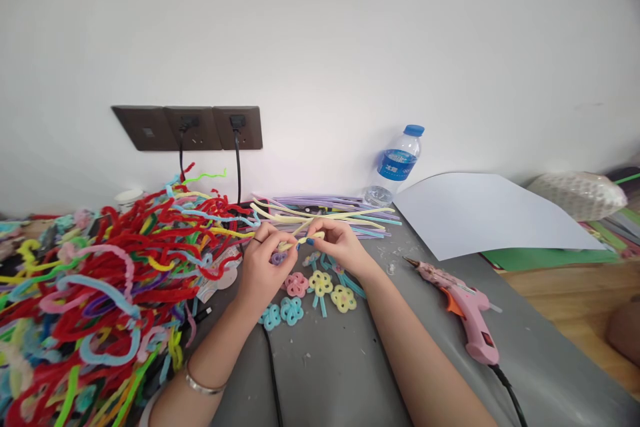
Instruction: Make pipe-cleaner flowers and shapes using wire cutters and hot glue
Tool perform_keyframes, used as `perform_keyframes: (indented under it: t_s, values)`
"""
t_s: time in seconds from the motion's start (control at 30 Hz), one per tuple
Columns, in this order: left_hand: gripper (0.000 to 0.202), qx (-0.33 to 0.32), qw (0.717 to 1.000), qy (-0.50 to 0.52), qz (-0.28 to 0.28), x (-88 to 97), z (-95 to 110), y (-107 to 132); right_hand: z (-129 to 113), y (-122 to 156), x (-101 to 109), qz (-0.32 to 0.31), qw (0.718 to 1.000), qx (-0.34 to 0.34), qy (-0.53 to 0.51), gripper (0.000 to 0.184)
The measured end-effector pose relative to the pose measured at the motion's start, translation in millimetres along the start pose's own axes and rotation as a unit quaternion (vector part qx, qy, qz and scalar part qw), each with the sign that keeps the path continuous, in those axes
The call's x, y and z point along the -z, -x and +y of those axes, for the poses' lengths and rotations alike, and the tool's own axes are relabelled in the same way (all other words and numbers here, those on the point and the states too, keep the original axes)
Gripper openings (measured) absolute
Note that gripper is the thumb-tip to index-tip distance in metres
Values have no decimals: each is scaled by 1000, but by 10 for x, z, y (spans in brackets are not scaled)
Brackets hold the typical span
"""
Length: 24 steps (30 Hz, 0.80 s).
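Note:
Between my two hands is a pale yellow pipe cleaner [303, 240], pinched by the fingertips of both. My left hand [263, 263] is closed on its left part and wears a dark ring. Closed on the right part is my right hand [341, 247], with dark blue nails. Just below lie finished-looking pipe cleaner flowers: a pink flower [296, 285], a yellow flower [321, 283], another yellow flower [344, 299] and a blue flower [292, 311]. Behind my hands, straight pipe cleaners [360, 217] in yellow, purple and blue lie along the wall.
A big tangled heap of coloured pipe cleaners [115, 280] fills the left side. On the right a pink glue gun [465, 310] lies with its cord trailing. A water bottle [397, 167] leans at the wall beside white paper [495, 213]. Cords hang from wall sockets [187, 128].

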<state>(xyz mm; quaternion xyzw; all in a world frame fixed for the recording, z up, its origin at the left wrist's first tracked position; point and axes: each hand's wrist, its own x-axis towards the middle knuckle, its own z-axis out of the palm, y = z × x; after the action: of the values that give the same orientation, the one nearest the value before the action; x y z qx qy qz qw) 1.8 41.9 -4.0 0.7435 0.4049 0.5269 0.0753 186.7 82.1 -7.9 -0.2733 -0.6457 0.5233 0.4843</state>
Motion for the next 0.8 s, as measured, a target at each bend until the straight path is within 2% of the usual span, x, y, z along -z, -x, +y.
perform_keyframes:
  t_s: [0.6,0.8]
  values:
    - [12,3,1000,2,0,-5,0,2,-13,-11,2,8,1000,14,21,20]
    - [12,13,1000,12,3,-13,-14,19,-35,-8,3,11,1000,-5,16,20]
